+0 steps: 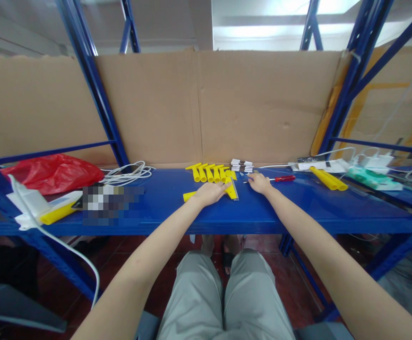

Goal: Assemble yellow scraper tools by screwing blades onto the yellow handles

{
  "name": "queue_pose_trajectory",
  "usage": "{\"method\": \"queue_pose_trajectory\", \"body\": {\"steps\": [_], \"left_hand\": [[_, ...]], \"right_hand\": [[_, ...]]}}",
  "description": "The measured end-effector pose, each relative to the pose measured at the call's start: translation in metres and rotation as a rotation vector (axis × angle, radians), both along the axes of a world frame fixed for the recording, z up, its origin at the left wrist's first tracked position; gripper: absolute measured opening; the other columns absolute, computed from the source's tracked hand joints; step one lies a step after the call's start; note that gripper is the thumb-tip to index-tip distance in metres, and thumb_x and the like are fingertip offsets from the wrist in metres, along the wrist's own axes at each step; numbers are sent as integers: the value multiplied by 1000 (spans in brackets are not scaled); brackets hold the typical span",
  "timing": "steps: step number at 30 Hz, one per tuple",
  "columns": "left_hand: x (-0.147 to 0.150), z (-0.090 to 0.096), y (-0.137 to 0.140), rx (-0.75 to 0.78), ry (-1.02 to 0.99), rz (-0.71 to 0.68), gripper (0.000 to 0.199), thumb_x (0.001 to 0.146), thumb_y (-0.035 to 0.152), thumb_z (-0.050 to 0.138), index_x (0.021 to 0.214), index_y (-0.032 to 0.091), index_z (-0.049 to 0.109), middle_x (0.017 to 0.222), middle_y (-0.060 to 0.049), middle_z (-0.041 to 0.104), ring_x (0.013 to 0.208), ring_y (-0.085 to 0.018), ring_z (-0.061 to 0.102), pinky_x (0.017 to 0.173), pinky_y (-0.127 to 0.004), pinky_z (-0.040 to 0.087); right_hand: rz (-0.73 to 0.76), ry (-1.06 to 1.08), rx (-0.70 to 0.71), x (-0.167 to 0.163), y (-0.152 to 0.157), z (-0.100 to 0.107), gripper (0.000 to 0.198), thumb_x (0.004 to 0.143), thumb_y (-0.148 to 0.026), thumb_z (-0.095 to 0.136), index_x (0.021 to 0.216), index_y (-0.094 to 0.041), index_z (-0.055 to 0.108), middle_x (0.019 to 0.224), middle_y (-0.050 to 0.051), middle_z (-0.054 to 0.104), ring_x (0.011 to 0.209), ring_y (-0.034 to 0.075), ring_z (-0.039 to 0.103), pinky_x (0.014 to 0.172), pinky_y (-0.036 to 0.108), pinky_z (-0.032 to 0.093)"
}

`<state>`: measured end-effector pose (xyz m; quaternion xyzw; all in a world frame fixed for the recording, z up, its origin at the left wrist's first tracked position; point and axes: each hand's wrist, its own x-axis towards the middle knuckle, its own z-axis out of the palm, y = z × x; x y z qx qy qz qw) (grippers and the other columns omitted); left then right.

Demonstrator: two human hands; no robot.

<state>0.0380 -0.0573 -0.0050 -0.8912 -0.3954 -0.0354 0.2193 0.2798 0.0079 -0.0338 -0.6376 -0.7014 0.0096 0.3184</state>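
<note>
While palm-down at the yellow handle [232, 191], left hand [210, 192] well forward.

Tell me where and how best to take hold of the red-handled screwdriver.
Probably by the red handle of the screwdriver, coming down from above, fingers closing across its width. It lies flat on the blue worktop with the handle pointing right; that is its thickest part and lies uncovered, while the right hand hides part of the thin shaft.
</note>
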Motion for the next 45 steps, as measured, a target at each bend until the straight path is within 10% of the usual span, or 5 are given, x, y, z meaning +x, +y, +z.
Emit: {"method": "queue_pose_trajectory", "body": {"steps": [7,45], "left_hand": [[0,-2,1,21,14,-1,46,99,31,31,144,22,38,117,-13,63,96,-23,66,78,-31,51],[-1,-6,6,20,11,-53,45,98,28,30,142,20,40,114,-14,63,98,-23,65,77,-32,50]], "right_hand": [[-42,-286,-151,-23,-7,7,48,90,-20,30,132,-23,54,143,9,47,134,27,38,108,61,23],[-97,-452,-301,-33,16,21,51,91,-26,25,134,-24,52,147,9,40,135,32,32,103,64,27]]}}
